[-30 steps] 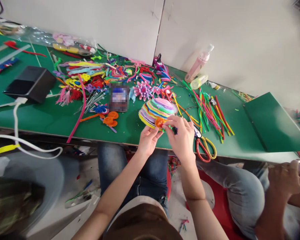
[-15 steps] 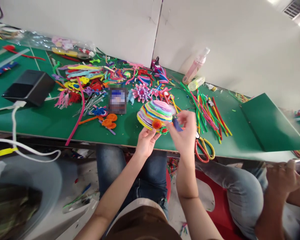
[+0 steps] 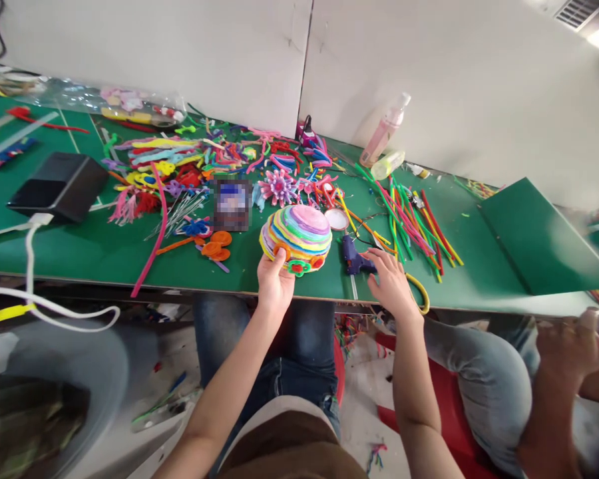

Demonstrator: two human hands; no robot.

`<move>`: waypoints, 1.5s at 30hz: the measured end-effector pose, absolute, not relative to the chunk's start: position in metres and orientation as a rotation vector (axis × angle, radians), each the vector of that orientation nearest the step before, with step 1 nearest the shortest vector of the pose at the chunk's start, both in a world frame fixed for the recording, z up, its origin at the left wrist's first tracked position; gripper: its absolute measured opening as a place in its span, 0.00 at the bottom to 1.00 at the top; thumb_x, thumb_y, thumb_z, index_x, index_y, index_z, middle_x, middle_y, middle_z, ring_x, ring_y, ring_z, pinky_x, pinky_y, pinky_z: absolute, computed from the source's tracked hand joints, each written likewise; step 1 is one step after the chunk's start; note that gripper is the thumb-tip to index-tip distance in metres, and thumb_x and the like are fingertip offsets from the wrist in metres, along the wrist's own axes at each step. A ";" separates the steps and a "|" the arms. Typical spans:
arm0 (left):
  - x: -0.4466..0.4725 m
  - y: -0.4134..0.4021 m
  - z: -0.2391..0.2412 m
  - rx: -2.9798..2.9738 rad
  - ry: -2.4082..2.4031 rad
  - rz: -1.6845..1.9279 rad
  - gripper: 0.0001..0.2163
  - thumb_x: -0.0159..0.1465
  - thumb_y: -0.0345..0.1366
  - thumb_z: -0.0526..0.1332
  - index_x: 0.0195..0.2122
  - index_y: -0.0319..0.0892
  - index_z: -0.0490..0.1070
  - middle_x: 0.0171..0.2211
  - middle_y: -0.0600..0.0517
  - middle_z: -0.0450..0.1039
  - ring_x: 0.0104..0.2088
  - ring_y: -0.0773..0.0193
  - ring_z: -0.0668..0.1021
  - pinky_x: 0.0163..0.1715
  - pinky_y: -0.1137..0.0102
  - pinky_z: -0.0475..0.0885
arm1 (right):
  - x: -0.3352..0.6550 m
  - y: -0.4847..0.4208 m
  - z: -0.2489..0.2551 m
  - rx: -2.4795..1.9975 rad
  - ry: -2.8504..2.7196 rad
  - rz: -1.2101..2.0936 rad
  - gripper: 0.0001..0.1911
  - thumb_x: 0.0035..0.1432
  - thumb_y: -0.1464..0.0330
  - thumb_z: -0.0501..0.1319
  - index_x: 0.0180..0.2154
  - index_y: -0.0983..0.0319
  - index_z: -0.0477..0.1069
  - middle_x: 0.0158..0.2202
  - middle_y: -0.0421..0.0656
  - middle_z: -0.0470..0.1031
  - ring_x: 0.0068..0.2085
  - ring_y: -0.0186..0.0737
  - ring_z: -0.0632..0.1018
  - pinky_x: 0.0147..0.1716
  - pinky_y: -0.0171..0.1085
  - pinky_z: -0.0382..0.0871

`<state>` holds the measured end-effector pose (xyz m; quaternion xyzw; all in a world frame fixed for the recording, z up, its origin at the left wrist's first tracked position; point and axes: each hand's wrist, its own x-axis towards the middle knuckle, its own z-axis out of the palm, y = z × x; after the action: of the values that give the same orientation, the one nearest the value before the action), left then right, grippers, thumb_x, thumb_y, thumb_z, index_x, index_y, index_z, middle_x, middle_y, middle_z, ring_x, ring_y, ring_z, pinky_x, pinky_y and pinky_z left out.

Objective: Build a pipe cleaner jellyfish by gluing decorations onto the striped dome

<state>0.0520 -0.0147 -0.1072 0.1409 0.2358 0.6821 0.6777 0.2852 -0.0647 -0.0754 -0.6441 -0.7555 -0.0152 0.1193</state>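
A dome covered in rainbow stripes of fuzzy pipe cleaner (image 3: 299, 229) is tilted above the table's front edge. My left hand (image 3: 275, 283) is closed on its lower left rim, thumb on top. Along the near rim sit an orange coil, a green flower with a red centre and a red-orange coil. My right hand (image 3: 392, 283) is apart from the dome, fingers spread, with the fingertips at the handle of a dark blue glue gun (image 3: 352, 256) on the table. Whether they touch it I cannot tell. Under that hand, scissors (image 3: 420, 293) show only a yellow handle loop.
Pipe cleaners (image 3: 170, 153) in many colours heap at the back left, with more (image 3: 414, 226) to the right. A black box (image 3: 60, 186) with a white cable stands left. A pink bottle (image 3: 384, 130) leans by the wall. Another person's hands (image 3: 574, 352) are at far right.
My right hand has moved from the dome's right side, rightward to the glue gun, and its fingers have spread. My left hand has turned the dome and shifted it slightly left.
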 end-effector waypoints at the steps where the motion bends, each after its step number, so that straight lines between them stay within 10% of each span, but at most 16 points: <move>1: 0.053 -0.013 -0.110 0.308 0.537 1.556 0.17 0.50 0.39 0.74 0.40 0.44 0.75 0.41 0.52 0.80 0.44 0.63 0.80 0.46 0.70 0.74 | 0.288 -0.063 -0.077 -1.929 -2.266 -0.073 0.28 0.52 0.78 0.53 0.56 0.64 0.64 0.59 0.51 0.67 0.59 0.52 0.67 0.54 0.49 0.63; 17: 0.004 -0.028 -0.127 1.008 1.192 1.505 0.29 0.56 0.40 0.68 0.59 0.47 0.62 0.66 0.46 0.56 0.68 0.54 0.55 0.65 0.60 0.55 | 0.310 -0.036 -0.083 -1.584 -2.261 0.304 0.21 0.44 0.75 0.55 0.44 0.60 0.64 0.45 0.48 0.70 0.45 0.46 0.73 0.45 0.42 0.68; 21: 0.027 -0.039 -0.098 1.491 1.217 1.519 0.10 0.64 0.40 0.60 0.43 0.42 0.73 0.37 0.49 0.79 0.38 0.62 0.81 0.40 0.69 0.76 | 0.301 -0.047 -0.090 -1.363 -2.019 0.557 0.14 0.51 0.68 0.57 0.42 0.58 0.62 0.37 0.42 0.68 0.36 0.41 0.70 0.36 0.40 0.67; 24: 0.058 -0.036 -0.072 1.692 1.070 1.232 0.10 0.65 0.42 0.59 0.41 0.41 0.70 0.26 0.54 0.77 0.21 0.68 0.78 0.23 0.75 0.71 | 0.292 -0.052 -0.093 -1.352 -1.884 0.703 0.14 0.52 0.67 0.58 0.43 0.57 0.62 0.35 0.40 0.66 0.33 0.38 0.68 0.34 0.39 0.65; 45: 0.111 -0.015 -0.080 1.994 1.279 1.062 0.11 0.70 0.41 0.46 0.34 0.43 0.61 0.20 0.54 0.67 0.21 0.62 0.74 0.22 0.71 0.61 | 0.295 -0.063 -0.088 -1.447 -1.958 0.334 0.16 0.51 0.68 0.56 0.44 0.57 0.62 0.39 0.43 0.68 0.38 0.43 0.71 0.39 0.42 0.67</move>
<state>0.1112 -0.0146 -0.0795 0.7397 0.4745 0.3940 0.2691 0.2951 -0.0631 -0.0883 -0.5547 -0.7505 0.1281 0.3355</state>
